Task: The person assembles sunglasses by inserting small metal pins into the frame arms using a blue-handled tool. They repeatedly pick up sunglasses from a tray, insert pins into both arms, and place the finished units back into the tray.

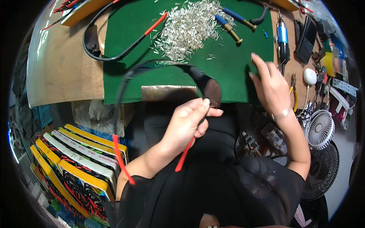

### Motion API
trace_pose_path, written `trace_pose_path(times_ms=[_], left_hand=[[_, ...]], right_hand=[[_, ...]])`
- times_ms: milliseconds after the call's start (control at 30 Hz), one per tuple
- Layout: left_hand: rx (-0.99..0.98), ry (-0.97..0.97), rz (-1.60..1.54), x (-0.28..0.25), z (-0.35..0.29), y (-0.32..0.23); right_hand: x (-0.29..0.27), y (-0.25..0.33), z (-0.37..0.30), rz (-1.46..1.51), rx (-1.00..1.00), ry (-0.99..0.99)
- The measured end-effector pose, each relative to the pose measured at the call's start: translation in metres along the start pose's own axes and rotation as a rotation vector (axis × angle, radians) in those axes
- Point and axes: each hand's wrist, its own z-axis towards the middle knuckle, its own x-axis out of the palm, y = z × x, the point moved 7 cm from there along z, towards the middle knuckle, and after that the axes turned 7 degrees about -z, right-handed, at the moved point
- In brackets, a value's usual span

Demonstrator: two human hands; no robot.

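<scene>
At the centre of the frame, the left hand (187, 121) is pinched on black sunglasses (211, 91) near one lens. Their front runs leftward in an arch, partly above the green mat (243, 55) — the red-tipped temples (119, 155) point to the lower edge. Well apart on the right, the right hand (271, 86) has its fingers apart, seemingly holding nothing — I cannot tell whether they touch the mat.

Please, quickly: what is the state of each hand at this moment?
Left hand: closed, holding red-tipped black sunglasses.
Right hand: open, nothing visible in it.
</scene>
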Motion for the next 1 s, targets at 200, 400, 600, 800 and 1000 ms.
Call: trace_pose_path(times_ms=[200,400,600,800,1000], left_hand=[[0.092,-0.011,0.202,0.008,-0.005,-0.011],[0.139,0.044,0.289,0.016,-0.001,-0.006],[0.119,-0.056,0.183,-0.002,0.001,0.015],[0.108,0.06,0.161,0.017,-0.004,-0.001],[-0.098,0.165,-0.141,0.01,-0.002,0.011]], right_hand=[[0.005,-0.004,0.011,-0.092,0.094,-0.129],[-0.033,0.054,0.01,0.716,-0.16,-0.04],[-0.028,0.074,0.001,0.78,-0.259,-0.147],[-0.013,0.046,0.01,0.958,0.098,-0.067],[0.01,0.043,0.012,1.064,0.208,0.043]])
